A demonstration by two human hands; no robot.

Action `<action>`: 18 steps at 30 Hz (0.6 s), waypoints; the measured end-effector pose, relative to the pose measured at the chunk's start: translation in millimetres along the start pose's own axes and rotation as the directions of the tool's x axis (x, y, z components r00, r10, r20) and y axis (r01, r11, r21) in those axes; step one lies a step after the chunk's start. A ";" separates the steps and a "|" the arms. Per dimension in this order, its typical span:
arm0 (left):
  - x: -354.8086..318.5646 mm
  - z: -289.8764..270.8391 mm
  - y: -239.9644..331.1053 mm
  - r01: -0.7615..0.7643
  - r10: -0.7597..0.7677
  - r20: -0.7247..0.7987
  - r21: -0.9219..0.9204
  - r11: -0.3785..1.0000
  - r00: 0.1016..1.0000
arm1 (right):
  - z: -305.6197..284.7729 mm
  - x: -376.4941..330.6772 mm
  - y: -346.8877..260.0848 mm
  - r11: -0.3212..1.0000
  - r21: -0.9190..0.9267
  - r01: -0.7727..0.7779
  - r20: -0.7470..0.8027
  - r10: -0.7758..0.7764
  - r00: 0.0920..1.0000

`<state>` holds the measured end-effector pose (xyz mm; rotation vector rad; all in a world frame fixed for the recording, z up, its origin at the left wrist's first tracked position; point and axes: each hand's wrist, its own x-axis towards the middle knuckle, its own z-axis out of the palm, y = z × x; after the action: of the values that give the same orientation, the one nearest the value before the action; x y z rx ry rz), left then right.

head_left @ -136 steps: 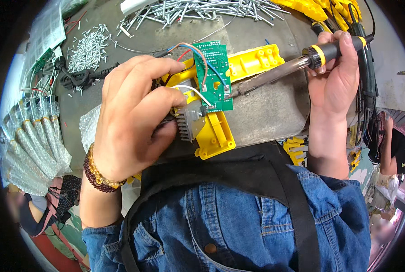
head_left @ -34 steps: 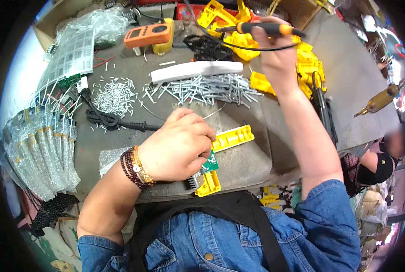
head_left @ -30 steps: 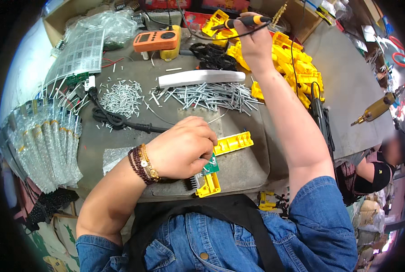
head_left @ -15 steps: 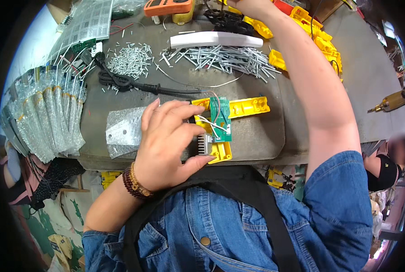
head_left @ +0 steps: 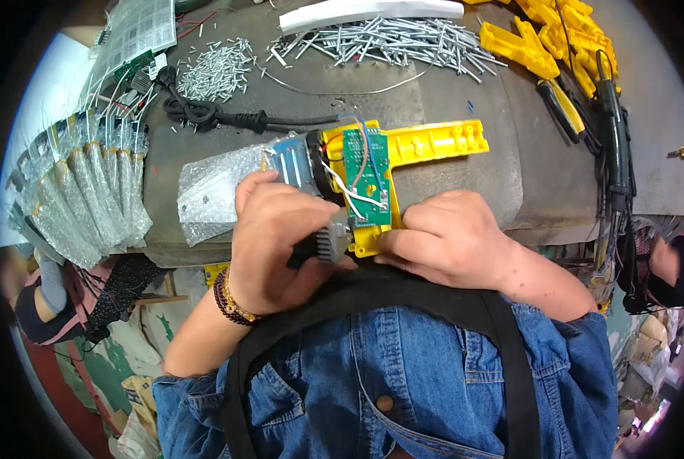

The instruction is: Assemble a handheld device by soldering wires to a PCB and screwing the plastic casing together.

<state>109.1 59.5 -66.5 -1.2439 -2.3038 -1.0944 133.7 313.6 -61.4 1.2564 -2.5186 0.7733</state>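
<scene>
Left hand [head_left: 274, 233] gripping grey finned heat sink [head_left: 330, 243] between thumb and fingers. Right hand [head_left: 450, 241] curled, fingertips against near end of yellow housing [head_left: 437, 145]; cannot tell whether gripping. Green circuit board [head_left: 366, 174] over housing, white wires [head_left: 366, 200] across it. Housing on worktop [head_left: 464, 183], long screws [head_left: 403, 42] heaped beyond.

Circuit board [head_left: 371, 174] laid on the housing [head_left: 434, 144], long screws [head_left: 403, 44] heaped behind the board, short screws [head_left: 218, 70] piled behind it leftward, wrapped bundles [head_left: 89, 195] spread far left of it, plastic parts [head_left: 518, 50] stacked behind it rightward.
</scene>
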 end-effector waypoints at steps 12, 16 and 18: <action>5.7 1.3 -2.9 0.008 -0.008 0.006 -0.036 0.999 1.000 | 11.7 -2.2 7.9 0.986 0.153 -0.063 -0.034 0.068 0.997; 9.1 -2.9 -2.0 0.055 -0.052 0.057 -0.048 0.997 0.997 | 7.4 -1.7 6.4 0.984 0.142 -0.103 0.025 0.101 0.995; 11.5 -1.0 -2.3 0.048 -0.047 0.069 -0.003 0.999 0.996 | 6.9 -2.0 6.5 0.983 0.147 -0.109 0.032 0.105 0.994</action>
<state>100.5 64.7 -60.4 -1.2538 -2.3948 -1.0895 130.0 314.3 -70.3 1.1887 -2.6077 0.9932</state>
